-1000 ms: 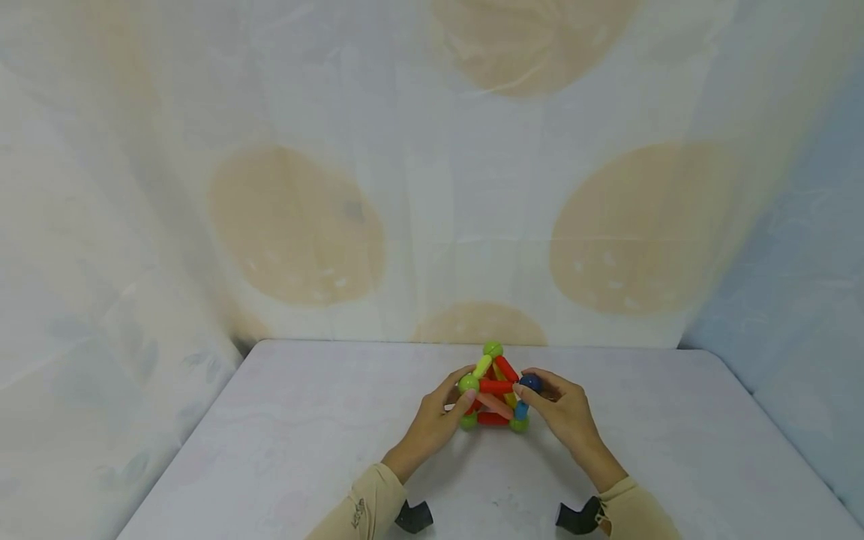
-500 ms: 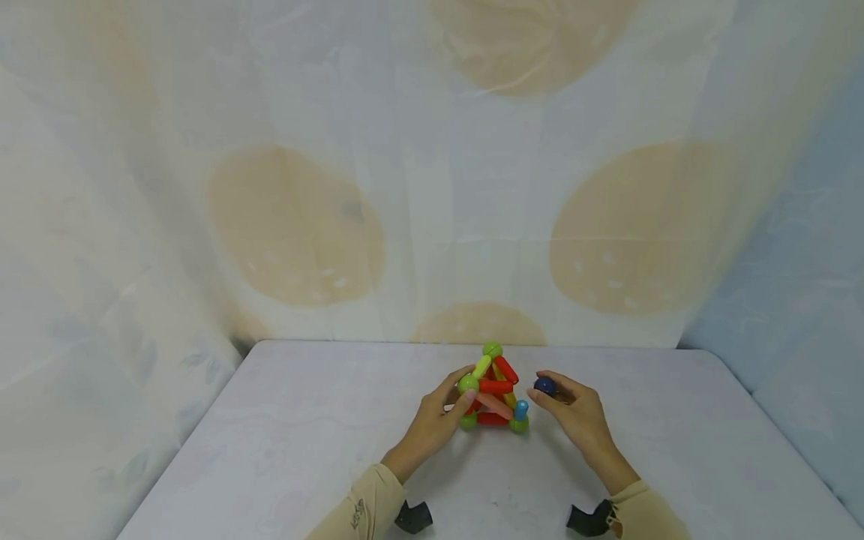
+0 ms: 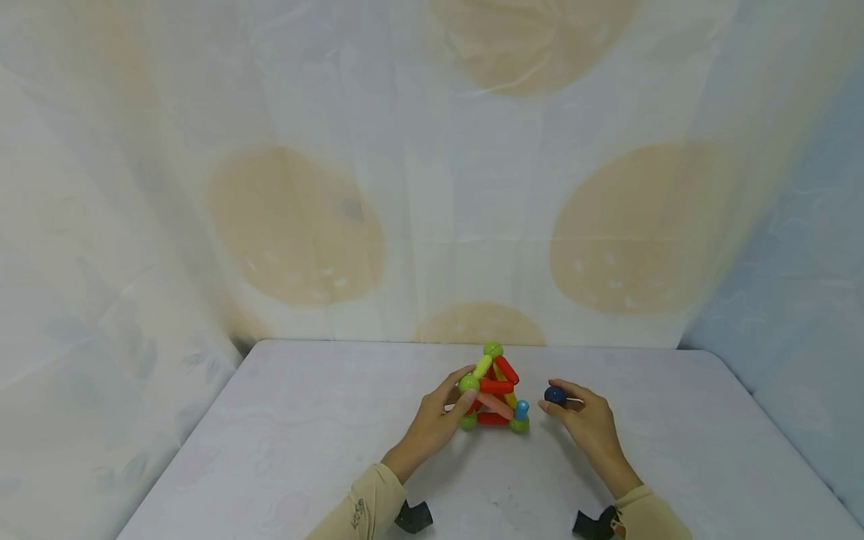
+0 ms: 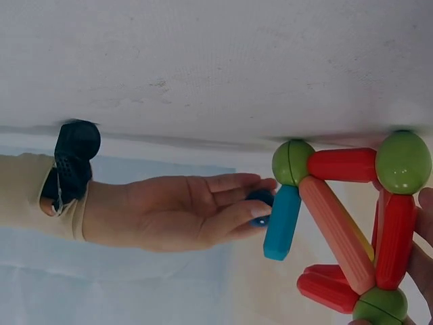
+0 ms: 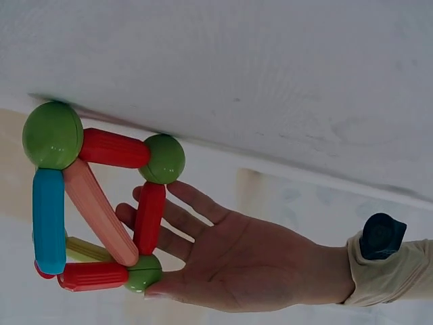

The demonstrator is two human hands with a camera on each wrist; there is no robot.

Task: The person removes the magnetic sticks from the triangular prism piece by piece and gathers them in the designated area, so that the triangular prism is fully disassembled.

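The left hand [image 3: 432, 424] rests straight-fingered against the left side of the rod-and-ball frame [image 3: 495, 390] near the middle of the table [image 3: 283, 450], seemingly to steady it, while the right hand [image 3: 586, 424] pinches a dark blue ball [image 3: 555, 394] just right of it.

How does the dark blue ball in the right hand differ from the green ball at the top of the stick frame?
The dark blue ball is loose, pinched by the right hand beside the frame; the top green ball is joined to sticks at the frame's peak. The blue one is dark; the green one is bright. Both are round and look similar in size.
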